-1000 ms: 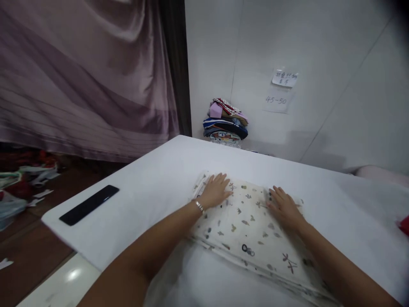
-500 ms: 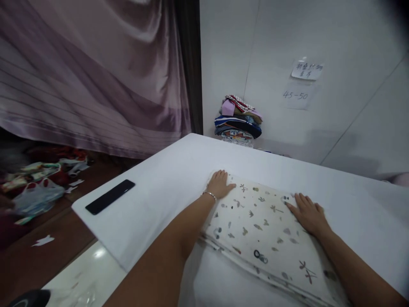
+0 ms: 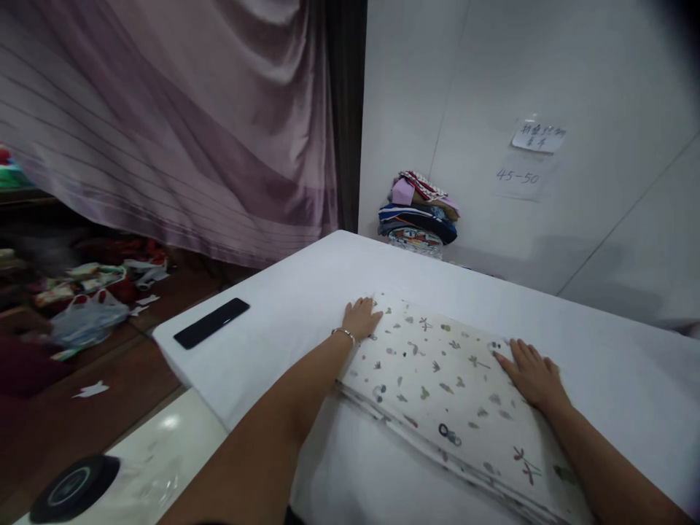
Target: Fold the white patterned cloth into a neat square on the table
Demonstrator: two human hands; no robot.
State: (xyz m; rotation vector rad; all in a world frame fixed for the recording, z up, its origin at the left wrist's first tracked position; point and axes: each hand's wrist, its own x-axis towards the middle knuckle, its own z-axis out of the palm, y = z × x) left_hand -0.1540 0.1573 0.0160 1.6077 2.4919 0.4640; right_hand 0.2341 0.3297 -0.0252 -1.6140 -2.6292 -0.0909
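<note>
A folded printed cloth (image 3: pixel 437 394) is lying on the white bench (image 3: pixel 306 284), lower right of centre. The left hand (image 3: pixel 361 319) and right hand (image 3: pixel 534 375) are resting palms down on its opposite sides, both released.

"What do we have on our white table (image 3: pixel 317 284)?"
"We see the folded printed cloth (image 3: pixel 432 386) lying flat, and a black slab (image 3: pixel 211 323) near the table's left edge."
"And on our reddish-brown floor (image 3: pixel 49 430)?"
"There we see a few white scraps (image 3: pixel 91 390)."
</note>
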